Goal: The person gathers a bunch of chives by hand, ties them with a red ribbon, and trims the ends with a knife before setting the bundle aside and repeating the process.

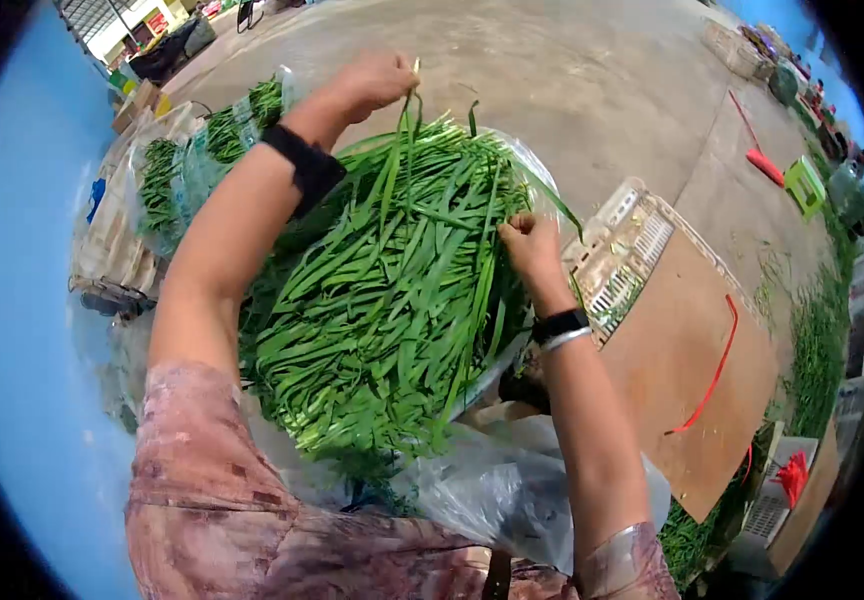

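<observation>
A large heap of garlic chives (382, 290), flat green leaves with pale stem ends, lies in front of me on clear plastic. Above its far edge, my left hand (377, 82) pinches the pale ends of a few chive stalks, whose leaves hang down over the heap. My right hand (534, 250) is at the heap's right side with fingers closed at the leaves there; a long leaf passes beside it. What exactly lies between those fingers is partly hidden. Each wrist wears a black band.
Bagged chives (197, 165) sit on pale crates (117, 240) at left. To the right, a brown board (682, 370) with a red tie (717, 375) covers part of a white crate (632, 245). Clear plastic (497, 490) lies near my lap. Beyond are a red-headed broom (765, 167) and a green stool (805, 187).
</observation>
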A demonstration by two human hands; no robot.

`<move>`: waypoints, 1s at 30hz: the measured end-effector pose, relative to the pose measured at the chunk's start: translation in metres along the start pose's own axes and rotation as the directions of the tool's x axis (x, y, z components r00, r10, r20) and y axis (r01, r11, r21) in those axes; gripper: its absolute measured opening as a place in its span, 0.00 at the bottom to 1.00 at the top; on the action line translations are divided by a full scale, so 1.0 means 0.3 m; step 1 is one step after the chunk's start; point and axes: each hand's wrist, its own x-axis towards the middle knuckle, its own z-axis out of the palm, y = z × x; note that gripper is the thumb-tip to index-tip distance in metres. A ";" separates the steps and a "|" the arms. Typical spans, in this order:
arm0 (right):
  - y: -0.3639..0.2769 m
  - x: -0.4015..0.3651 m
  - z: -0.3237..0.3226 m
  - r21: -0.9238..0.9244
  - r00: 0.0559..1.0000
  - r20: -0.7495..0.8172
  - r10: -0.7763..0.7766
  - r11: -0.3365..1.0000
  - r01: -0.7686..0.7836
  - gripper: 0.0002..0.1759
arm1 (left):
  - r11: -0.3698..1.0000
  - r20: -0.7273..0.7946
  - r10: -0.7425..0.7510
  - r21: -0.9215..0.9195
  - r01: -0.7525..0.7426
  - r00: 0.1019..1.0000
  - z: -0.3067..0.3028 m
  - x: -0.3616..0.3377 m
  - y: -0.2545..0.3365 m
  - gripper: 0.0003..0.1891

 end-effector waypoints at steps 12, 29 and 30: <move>-0.003 -0.138 -0.058 0.644 0.999 0.036 -0.017 0.765 -0.011 0.07 | 0.936 0.044 0.169 0.307 -0.174 0.985 0.315 0.151 -0.291 0.32; -0.037 -0.248 -0.119 0.667 0.998 0.043 0.035 0.743 -0.055 0.05 | 0.911 0.447 -0.009 0.372 -0.176 0.895 0.347 0.234 -0.381 0.37; -0.036 -0.248 -0.118 0.666 0.999 0.045 0.024 0.744 -0.048 0.05 | 0.917 0.429 0.028 0.349 -0.195 0.903 0.355 0.235 -0.398 0.37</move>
